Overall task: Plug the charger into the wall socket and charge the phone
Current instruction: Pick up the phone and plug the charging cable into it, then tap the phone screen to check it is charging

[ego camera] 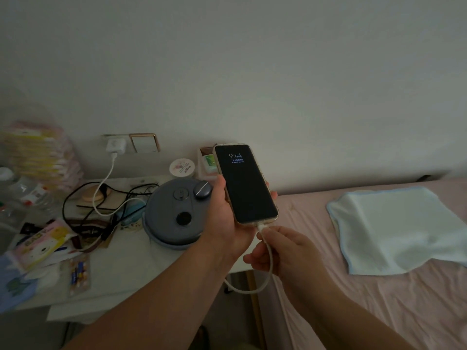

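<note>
**Head view: phone in hand with the cable at its port**

Head camera shows the left hand (225,213) wrapped around a black-screened smartphone in a gold-edged case (246,184), held upright above the gap between a cluttered white bedside table (121,269) and a pink-sheeted bed (379,311). Its screen is lit and reads 9:44. The right hand (283,251) pinches the white charging cable (267,271) just below the phone's bottom edge, where the connector meets the port. That cable loops down, then runs across the table to a white charger block (115,145) seated in the wall socket (111,137). A round grey lidded container (174,214) sits beside the left wrist, and a pale blue folded cloth (399,231) lies on the bed.
</note>
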